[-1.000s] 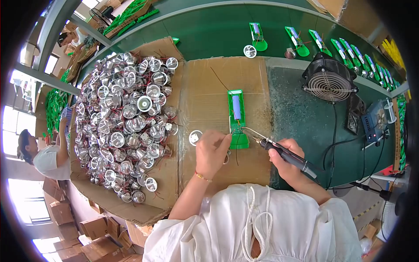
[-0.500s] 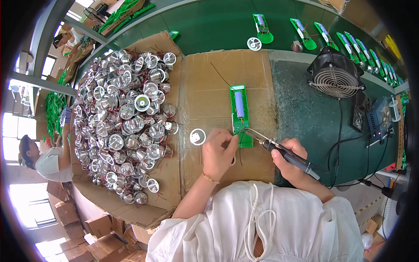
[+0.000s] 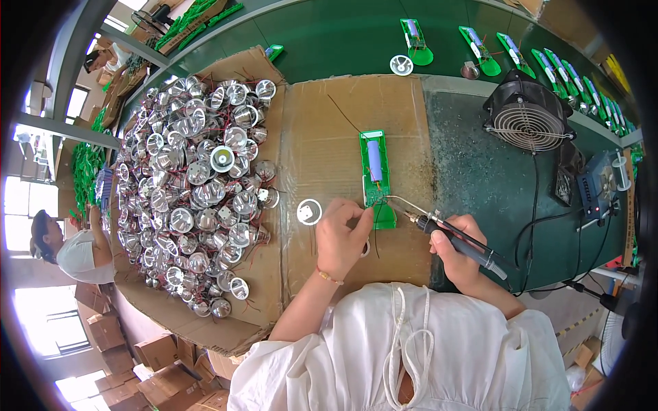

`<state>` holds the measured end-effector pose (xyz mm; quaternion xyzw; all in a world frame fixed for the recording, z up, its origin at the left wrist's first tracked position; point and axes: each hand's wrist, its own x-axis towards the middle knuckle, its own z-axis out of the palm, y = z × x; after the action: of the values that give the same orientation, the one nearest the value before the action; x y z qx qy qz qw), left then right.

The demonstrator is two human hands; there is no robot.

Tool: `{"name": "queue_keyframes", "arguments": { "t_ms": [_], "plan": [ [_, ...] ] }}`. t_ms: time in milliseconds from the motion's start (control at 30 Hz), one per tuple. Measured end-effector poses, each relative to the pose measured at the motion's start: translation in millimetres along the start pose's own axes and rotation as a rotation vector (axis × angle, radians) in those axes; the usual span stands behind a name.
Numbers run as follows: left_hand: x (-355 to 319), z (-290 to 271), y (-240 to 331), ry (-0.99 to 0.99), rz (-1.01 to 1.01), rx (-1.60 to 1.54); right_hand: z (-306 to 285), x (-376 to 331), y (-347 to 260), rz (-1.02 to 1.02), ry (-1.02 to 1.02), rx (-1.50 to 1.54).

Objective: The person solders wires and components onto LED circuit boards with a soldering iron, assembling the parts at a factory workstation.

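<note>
A green casing point(image 3: 387, 220) lies upright on the cardboard, with a purple cylindrical battery point(image 3: 374, 160) and a small green circuit board point(image 3: 376, 196) in it. My right hand point(image 3: 458, 250) grips a soldering iron point(image 3: 452, 236), whose thin bent tip is at the board's right edge; whether it touches is too small to tell. My left hand point(image 3: 343, 236) is pinched closed at the board's lower left, and what its fingertips hold is hidden. Part of a white-rimmed reflector point(image 3: 365, 248) shows beneath that hand. Another reflector cup point(image 3: 309, 212) lies just left of it.
A cardboard tray point(image 3: 273, 301) heaped with silvery reflector cups point(image 3: 199, 171) stands at left. A round-grilled fan point(image 3: 526, 127) and a blue control box point(image 3: 598, 186) with cables sit at right. Several green battery casings point(image 3: 476, 48) line the far edge. A co-worker point(image 3: 79, 250) is at far left.
The soldering iron has shifted slightly to the right, its tip a little up. My left hand stays almost in place. The co-worker's arm at far left has lowered.
</note>
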<state>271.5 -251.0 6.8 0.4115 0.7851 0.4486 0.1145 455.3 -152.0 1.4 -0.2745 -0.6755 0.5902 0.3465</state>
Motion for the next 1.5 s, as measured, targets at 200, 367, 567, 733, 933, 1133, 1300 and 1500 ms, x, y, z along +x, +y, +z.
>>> {"name": "queue_keyframes", "arguments": {
  "t_ms": [200, 367, 567, 733, 933, 1133, 1300, 1500],
  "plan": [
    [6, 0, 8, 0.011, -0.092, -0.028, 5, 4, 7, 0.066, 0.007, 0.033],
    [8, 0, 10, -0.008, -0.144, -0.012, 9, 9, 5, 0.09, 0.006, 0.065],
    [8, 2, 10, -0.003, -0.158, 0.011, 10, 12, 4, 0.085, -0.001, 0.08],
    [8, 4, 6, 0.006, -0.15, 0.028, 15, 12, -4, 0.177, 0.078, 0.196],
    [9, 3, 8, 0.0, -0.204, -0.003, -1, 5, -7, 0.107, 0.128, 0.177],
    [8, 4, 8, 0.013, -0.201, 0.028, -10, -6, 6, 0.091, 0.158, 0.14],
    [9, -7, 29, -0.006, -0.401, -0.113, -18, -7, 8, 0.084, 0.178, 0.142],
    [2, -16, 12, -0.189, -0.061, 0.393, -25, -8, 11, 0.099, 0.179, 0.119]
  ]
}}
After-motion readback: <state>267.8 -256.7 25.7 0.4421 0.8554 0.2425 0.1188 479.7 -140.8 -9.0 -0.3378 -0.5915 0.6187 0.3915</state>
